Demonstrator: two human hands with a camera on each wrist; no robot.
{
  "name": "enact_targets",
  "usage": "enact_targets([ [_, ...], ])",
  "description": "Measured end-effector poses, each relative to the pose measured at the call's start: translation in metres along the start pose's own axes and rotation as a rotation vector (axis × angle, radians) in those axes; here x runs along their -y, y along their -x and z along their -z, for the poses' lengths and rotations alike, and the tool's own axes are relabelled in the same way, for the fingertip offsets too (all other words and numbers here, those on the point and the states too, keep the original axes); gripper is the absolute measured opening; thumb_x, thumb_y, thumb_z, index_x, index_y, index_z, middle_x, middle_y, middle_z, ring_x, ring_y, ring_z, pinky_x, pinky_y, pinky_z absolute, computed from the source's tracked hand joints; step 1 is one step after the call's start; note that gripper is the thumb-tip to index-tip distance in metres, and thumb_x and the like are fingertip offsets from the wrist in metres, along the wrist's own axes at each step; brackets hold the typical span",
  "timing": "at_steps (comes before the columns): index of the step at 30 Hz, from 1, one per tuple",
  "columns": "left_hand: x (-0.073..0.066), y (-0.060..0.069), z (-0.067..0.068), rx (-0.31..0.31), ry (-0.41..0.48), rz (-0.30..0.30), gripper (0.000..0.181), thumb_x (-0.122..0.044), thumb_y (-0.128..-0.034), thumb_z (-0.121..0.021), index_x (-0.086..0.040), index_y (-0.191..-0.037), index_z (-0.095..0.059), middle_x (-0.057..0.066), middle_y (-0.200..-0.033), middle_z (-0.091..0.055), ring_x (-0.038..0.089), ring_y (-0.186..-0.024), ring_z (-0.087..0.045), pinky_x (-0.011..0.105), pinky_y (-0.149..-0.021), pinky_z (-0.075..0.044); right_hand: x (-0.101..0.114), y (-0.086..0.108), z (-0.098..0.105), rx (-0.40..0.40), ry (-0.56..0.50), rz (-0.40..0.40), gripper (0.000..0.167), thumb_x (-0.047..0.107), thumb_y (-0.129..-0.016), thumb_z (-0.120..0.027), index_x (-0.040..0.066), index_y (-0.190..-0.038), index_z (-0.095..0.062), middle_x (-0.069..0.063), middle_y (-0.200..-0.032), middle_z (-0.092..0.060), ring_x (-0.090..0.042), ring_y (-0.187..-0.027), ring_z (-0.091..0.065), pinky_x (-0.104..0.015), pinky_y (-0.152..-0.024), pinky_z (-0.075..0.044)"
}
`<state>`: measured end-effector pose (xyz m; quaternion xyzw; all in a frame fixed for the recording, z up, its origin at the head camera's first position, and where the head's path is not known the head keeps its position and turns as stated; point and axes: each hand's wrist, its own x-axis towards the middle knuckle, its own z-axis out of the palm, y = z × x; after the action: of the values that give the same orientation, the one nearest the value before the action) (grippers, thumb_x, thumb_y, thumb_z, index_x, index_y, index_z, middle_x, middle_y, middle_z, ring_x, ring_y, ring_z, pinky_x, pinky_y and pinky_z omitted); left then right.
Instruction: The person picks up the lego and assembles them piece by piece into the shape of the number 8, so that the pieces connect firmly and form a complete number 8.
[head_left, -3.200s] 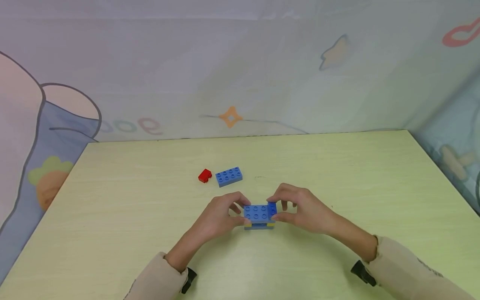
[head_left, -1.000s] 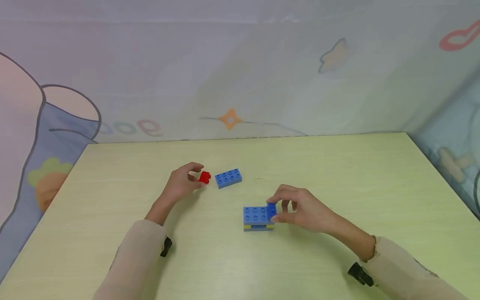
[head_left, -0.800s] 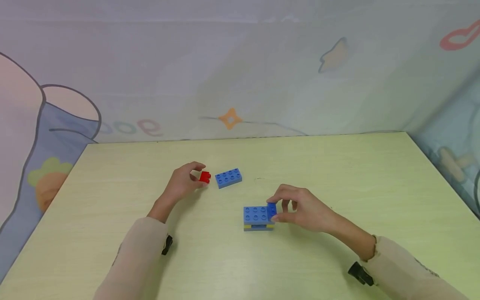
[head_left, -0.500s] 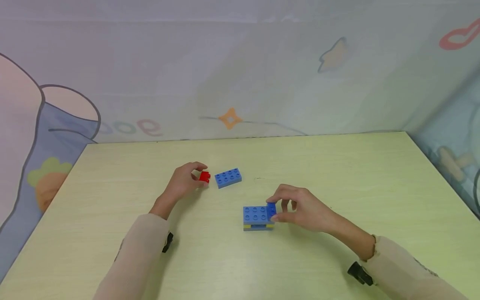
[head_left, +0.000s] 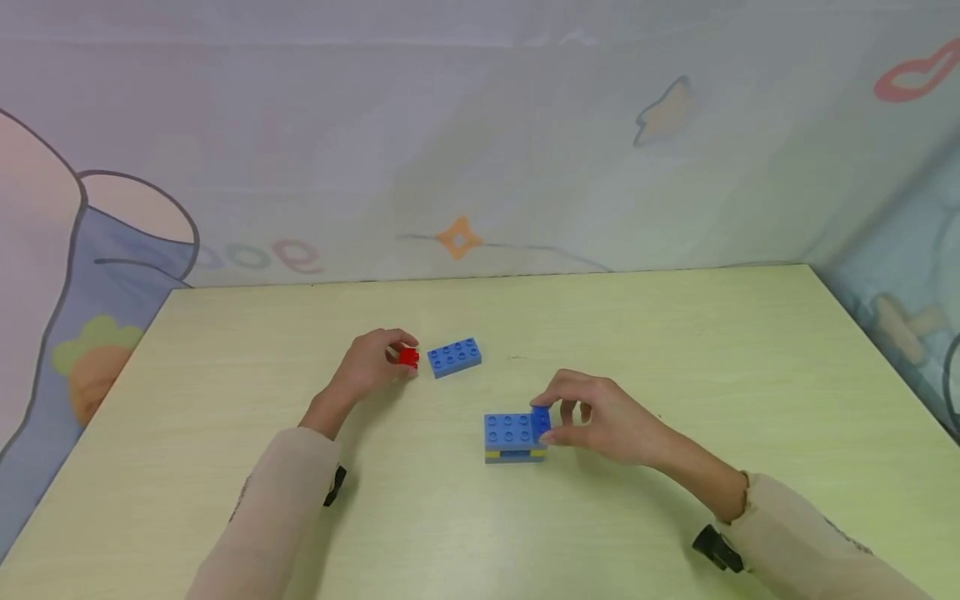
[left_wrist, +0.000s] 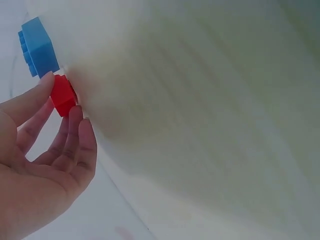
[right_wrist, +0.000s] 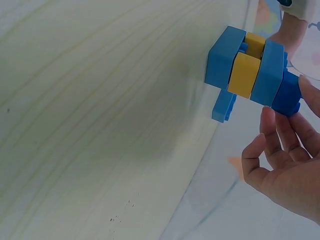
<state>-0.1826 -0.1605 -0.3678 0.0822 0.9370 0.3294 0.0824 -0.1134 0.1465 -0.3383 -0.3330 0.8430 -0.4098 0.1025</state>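
The left hand (head_left: 369, 364) pinches a small red brick (head_left: 408, 357) between thumb and fingers; the left wrist view shows the thumb and fingertips on the red brick (left_wrist: 63, 95). The right hand (head_left: 607, 418) grips a dark blue brick (head_left: 541, 421) on the right end of a stack. In the right wrist view the dark blue brick (right_wrist: 287, 93) sits against a lighter blue brick (right_wrist: 268, 73), with yellow bricks (right_wrist: 244, 75) between it and another blue brick (right_wrist: 225, 57). The stack's studded light blue top (head_left: 507, 431) shows in the head view.
A loose light blue brick (head_left: 454, 357) lies just right of the red brick on the pale wooden table (head_left: 645, 325). Behind the table hangs a printed cloth (head_left: 525, 150). Black devices (head_left: 717, 548) are at both wrists.
The left hand has left the stack, moved up and left to the red brick, and closed its fingers round it. The right hand stays at the dark blue brick.
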Motion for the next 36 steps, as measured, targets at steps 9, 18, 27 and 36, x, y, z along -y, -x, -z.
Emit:
enact_targets([
  [9,-0.009,0.012,0.005,-0.028,-0.014,-0.049,0.038,-0.004,-0.0831,-0.064,0.002,-0.12,-0.056,0.02,-0.102,-0.054,0.031,-0.086,-0.054,0.039,-0.073,-0.046,0.001,-0.001,-0.001,0.002,-0.005,0.003,0.03,0.01,-0.076,-0.073,0.003,-0.104,-0.064,0.005,-0.092,-0.058,-0.008,-0.071,-0.053,-0.034,-0.065,-0.044],
  [18,-0.029,0.031,0.001,-0.036,0.059,-0.084,0.035,-0.006,-0.0839,-0.064,0.001,-0.117,-0.057,0.016,-0.106,-0.056,0.029,-0.091,-0.057,0.035,-0.072,-0.049,0.001,-0.001,0.0,0.003,0.006,-0.012,0.03,0.01,-0.077,-0.073,0.002,-0.105,-0.064,0.004,-0.092,-0.058,-0.008,-0.072,-0.053,-0.035,-0.065,-0.044],
  [27,-0.055,0.055,-0.007,0.019,0.186,-0.125,0.031,-0.008,-0.0824,-0.067,-0.001,-0.111,-0.058,0.007,-0.1,-0.06,0.022,-0.089,-0.059,0.029,-0.07,-0.051,0.002,-0.001,0.0,0.005,0.001,-0.02,0.03,0.009,-0.076,-0.073,0.003,-0.104,-0.065,0.005,-0.092,-0.058,-0.009,-0.072,-0.053,-0.035,-0.065,-0.044],
  [36,-0.072,0.069,-0.02,0.084,0.263,-0.249,0.029,-0.01,-0.0823,-0.068,-0.001,-0.108,-0.058,0.004,-0.097,-0.062,0.021,-0.091,-0.059,0.028,-0.077,-0.049,0.0,-0.001,0.001,0.014,-0.001,-0.032,0.029,0.01,-0.078,-0.072,0.003,-0.105,-0.065,0.004,-0.091,-0.057,-0.01,-0.075,-0.053,-0.035,-0.066,-0.045],
])
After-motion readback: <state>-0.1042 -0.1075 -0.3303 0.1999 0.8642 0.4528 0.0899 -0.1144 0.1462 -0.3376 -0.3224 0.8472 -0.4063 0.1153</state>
